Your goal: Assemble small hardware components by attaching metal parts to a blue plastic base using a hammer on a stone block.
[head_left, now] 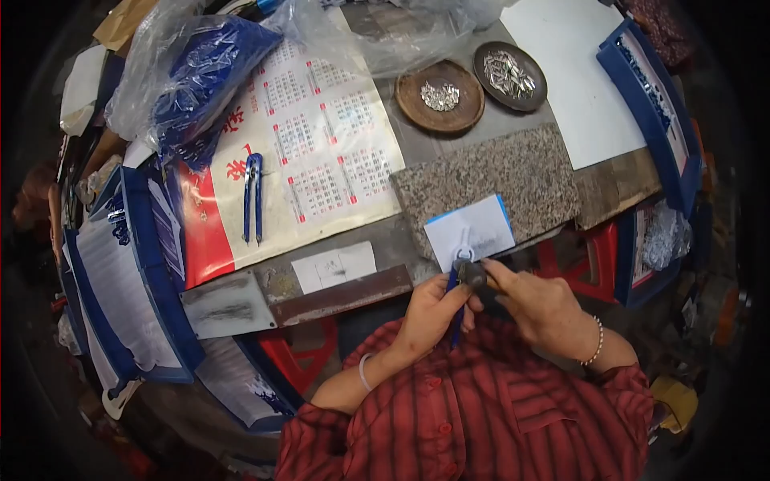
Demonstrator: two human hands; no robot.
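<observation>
Close to my body, just off the table's front edge, both hands meet. My left hand [429, 313] is closed around a slim blue tool [456, 327], which shows above and below the fingers; its working end is hidden. My right hand [545, 309] is closed on a dark, round-headed tool [473, 276] that looks like a small hammer; the fingers cover most of it. Just beyond the fingertips lies a white card [473, 228] with a blue edge, on a speckled stone slab [489, 180]. A pale ring-shaped mark or piece shows by its near edge.
Two round dishes [407, 108] [539, 98] hold small silvery metal pieces. A blue two-legged tool [253, 196] lies on a printed calendar sheet [353, 180]. Blue trays [172, 373] [682, 180] flank the table. A plastic bag [208, 72] of blue pieces sits at far left.
</observation>
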